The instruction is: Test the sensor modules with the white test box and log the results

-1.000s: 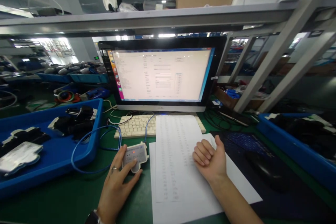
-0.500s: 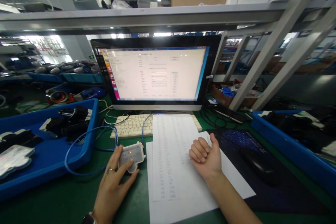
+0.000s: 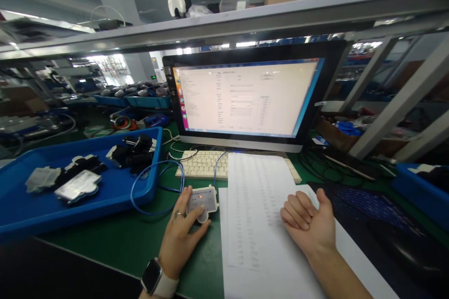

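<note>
My left hand (image 3: 185,231) wraps round a small white device (image 3: 206,201) with a lit red light, its index finger resting on the front; a blue cable runs up from it. Curled into a loose fist, my right hand (image 3: 310,224) rests palm up over the printed sheets (image 3: 257,205), with nothing visible in its fingers. Behind the hands are a white keyboard (image 3: 199,165), partly under the sheets, and a lit monitor (image 3: 242,98).
At the left, a blue tray (image 3: 150,191) holds white devices and black parts. A black mouse (image 3: 403,247) lies on a dark mouse pad (image 3: 354,201) at the right, near another blue tray (image 3: 414,196). A metal shelf (image 3: 217,21) spans above the monitor.
The view has turned to the left, so everything appears further right and more of the left tray shows. Both hands keep the same poses, and the left still holds the device.
</note>
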The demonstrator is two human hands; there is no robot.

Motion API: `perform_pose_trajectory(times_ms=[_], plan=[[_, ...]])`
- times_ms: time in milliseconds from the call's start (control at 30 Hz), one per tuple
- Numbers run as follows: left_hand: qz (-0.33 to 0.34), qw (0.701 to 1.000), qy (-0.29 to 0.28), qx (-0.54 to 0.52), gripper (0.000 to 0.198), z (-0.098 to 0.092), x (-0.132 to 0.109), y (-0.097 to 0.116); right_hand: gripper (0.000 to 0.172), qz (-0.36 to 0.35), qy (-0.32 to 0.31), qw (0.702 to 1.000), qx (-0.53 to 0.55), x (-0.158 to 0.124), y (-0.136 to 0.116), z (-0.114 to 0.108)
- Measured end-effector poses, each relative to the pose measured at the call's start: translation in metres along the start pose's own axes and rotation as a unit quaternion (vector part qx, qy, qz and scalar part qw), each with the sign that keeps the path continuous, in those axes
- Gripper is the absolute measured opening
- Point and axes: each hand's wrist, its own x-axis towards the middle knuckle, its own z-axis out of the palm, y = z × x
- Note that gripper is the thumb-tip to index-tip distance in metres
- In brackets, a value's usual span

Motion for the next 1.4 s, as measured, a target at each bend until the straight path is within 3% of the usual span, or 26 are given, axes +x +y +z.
perform_pose_trajectory(times_ms=[200,700,1267,1400], plan=[[-0.008,1.0,-0.007,0.006,0.015,-0.0007,0.0009,0.0017,0.049,-0.004,0.028,1.0,0.012,0.0002,-0.0009,0.0019],[-0.015,1.0,-0.017,0.002,0.016,-0.0004,-0.0007,0.0012,0.049,0.0,0.012,1.0,0.007,0.0021,-0.0021,-0.0021],[-0.014,1.0,-0.017,0.003,0.015,-0.0004,0.0002,0.0018,0.049,0.004,0.041,0.999,0.028,-0.0008,-0.0019,0.0029],[-0.012,0.999,-0.024,0.017,0.028,0.0,0.0002,0.0003,0.048,0.004,0.049,0.998,0.028,-0.0008,-0.0013,0.0034]])
